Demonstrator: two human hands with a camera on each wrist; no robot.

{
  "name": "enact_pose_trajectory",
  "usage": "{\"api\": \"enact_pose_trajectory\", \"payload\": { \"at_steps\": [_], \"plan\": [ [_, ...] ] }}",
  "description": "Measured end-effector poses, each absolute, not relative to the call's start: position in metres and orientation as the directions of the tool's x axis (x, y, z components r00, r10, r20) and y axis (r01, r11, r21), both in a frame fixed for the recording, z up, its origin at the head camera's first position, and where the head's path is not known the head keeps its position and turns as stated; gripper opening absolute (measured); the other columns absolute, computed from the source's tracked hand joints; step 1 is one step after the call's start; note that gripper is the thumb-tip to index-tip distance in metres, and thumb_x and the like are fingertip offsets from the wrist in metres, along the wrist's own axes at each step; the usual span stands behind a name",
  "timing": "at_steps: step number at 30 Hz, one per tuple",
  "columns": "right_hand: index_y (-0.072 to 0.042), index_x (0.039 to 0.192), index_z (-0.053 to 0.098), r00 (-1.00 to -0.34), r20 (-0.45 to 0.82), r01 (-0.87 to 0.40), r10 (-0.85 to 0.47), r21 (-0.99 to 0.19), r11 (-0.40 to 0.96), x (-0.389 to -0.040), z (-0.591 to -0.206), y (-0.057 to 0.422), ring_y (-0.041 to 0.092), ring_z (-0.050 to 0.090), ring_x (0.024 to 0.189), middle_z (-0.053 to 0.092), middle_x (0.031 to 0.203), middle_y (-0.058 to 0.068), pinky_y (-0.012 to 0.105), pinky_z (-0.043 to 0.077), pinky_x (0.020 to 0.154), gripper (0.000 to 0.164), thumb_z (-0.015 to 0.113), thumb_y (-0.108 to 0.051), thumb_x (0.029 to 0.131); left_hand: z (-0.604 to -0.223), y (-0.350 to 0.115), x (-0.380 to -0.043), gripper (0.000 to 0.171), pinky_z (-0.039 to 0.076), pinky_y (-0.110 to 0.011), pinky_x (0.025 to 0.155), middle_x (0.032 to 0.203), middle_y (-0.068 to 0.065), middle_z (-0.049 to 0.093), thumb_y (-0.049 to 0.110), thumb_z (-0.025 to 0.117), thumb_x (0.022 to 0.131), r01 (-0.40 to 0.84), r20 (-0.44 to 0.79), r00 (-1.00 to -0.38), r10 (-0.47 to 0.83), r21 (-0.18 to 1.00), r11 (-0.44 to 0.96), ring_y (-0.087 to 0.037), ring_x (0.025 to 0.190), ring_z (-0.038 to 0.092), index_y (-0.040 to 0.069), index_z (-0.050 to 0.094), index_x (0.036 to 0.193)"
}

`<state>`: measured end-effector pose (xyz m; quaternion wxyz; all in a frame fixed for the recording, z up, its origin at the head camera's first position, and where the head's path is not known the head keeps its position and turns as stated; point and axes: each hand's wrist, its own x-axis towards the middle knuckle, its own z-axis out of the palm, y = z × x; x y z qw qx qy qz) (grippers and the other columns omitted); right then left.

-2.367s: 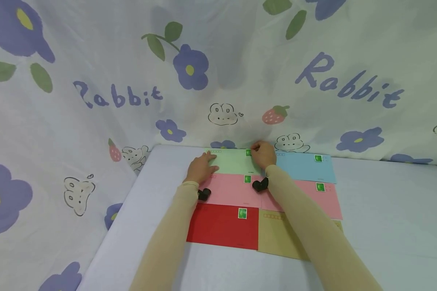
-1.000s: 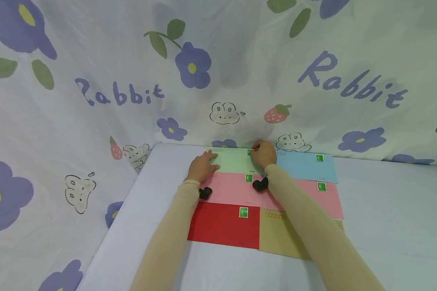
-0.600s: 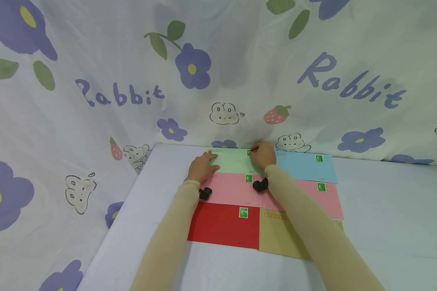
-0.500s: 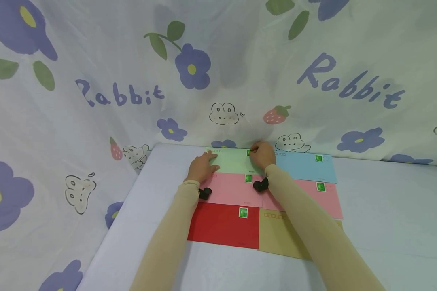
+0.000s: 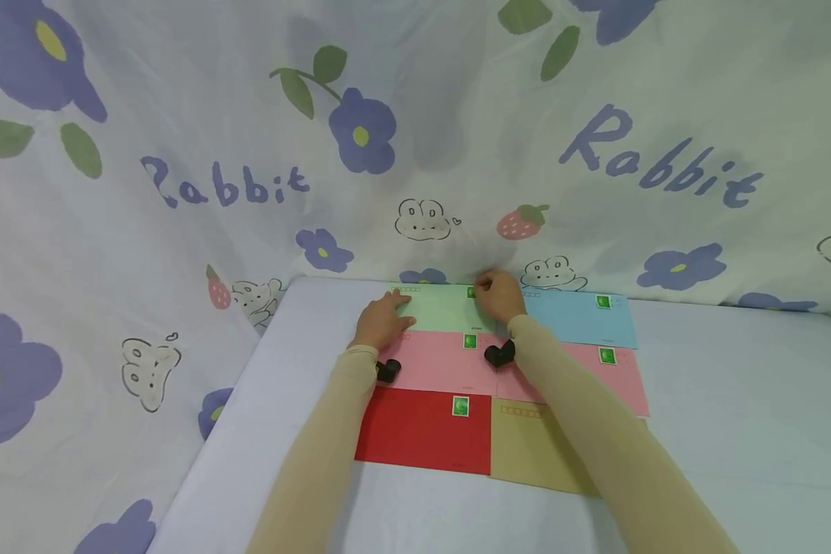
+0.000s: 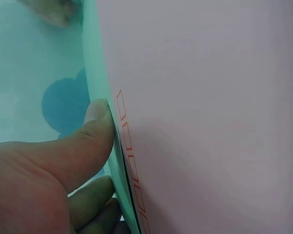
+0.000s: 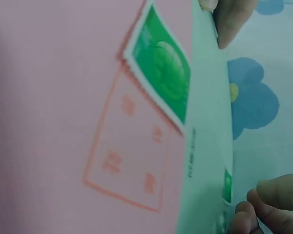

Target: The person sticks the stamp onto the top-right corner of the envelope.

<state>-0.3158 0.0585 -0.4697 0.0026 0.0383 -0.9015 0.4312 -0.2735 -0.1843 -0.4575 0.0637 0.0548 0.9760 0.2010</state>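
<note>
A pale green envelope (image 5: 443, 309) lies at the back of the table, a green stamp (image 5: 472, 292) at its upper right corner. My left hand (image 5: 381, 319) rests on the envelope's left end with fingers spread; in the left wrist view its thumb (image 6: 96, 119) lies along the green paper. At the stamped corner is my right hand (image 5: 502, 296), fingers curled and bunched. In the right wrist view its thumb and fingertips (image 7: 271, 195) pinch at the edge of the stamp, partly covering that corner.
A blue envelope (image 5: 582, 319) lies on the right. In front are two pink envelopes (image 5: 436, 365), a red one (image 5: 422, 431) and a tan one (image 5: 533, 446), set edge to edge. Several bear green stamps. A rabbit-print cloth (image 5: 429, 177) hangs right behind the table (image 5: 734, 385).
My right hand stays at the stamped corner, its wrist shifted very slightly. The left hand keeps its place on the green envelope. The head view tilts slightly.
</note>
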Motion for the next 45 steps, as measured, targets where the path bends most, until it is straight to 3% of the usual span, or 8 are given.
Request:
{"api": "enact_pose_trajectory", "payload": {
  "at_steps": [18, 25, 34, 45],
  "plan": [
    [-0.001, 0.114, 0.069, -0.992, 0.006, -0.085, -0.127, -0.774, 0.628, -0.298, -0.449, 0.084, 0.028, 0.060, 0.097, 0.068, 0.110, 0.015, 0.042, 0.051, 0.086, 0.026, 0.057, -0.019, 0.101, -0.459, -0.184, -0.273, 0.053, 0.033, -0.053, 0.115, 0.156, -0.019, 0.038, 0.025, 0.068, 0.097, 0.108, -0.100, -0.983, 0.156, 0.373, 0.921, -0.044, 0.142, 0.037, 0.008, 0.055, 0.145],
    [-0.001, 0.114, 0.070, -0.987, 0.056, -0.140, -0.153, -0.772, 0.620, -0.289, -0.441, 0.096, 0.031, 0.061, 0.105, 0.068, 0.112, 0.016, 0.046, 0.051, 0.088, 0.026, 0.055, -0.019, 0.101, -0.456, -0.181, -0.273, 0.054, 0.030, -0.051, 0.118, 0.158, -0.017, 0.036, 0.023, 0.068, 0.097, 0.075, -0.133, -0.981, 0.140, 0.403, 0.912, -0.041, 0.145, 0.033, 0.009, 0.053, 0.146],
    [-0.001, 0.117, 0.069, -0.981, 0.080, -0.173, -0.178, -0.779, 0.603, -0.276, -0.429, 0.110, 0.033, 0.062, 0.106, 0.068, 0.113, 0.017, 0.046, 0.054, 0.084, 0.028, 0.055, -0.021, 0.102, -0.457, -0.183, -0.274, 0.054, 0.030, -0.051, 0.117, 0.158, -0.018, 0.035, 0.024, 0.068, 0.097, 0.080, -0.143, -0.979, 0.146, 0.391, 0.917, -0.041, 0.145, 0.033, 0.009, 0.053, 0.147],
    [-0.002, 0.118, 0.069, -0.983, 0.113, -0.178, -0.145, -0.770, 0.613, -0.263, -0.409, 0.138, 0.034, 0.063, 0.104, 0.069, 0.114, 0.016, 0.049, 0.052, 0.089, 0.027, 0.059, -0.021, 0.102, -0.455, -0.182, -0.273, 0.055, 0.032, -0.052, 0.116, 0.158, -0.019, 0.036, 0.025, 0.069, 0.096, 0.091, -0.129, -0.980, 0.150, 0.379, 0.921, -0.043, 0.143, 0.035, 0.007, 0.053, 0.146]
  ]
}}
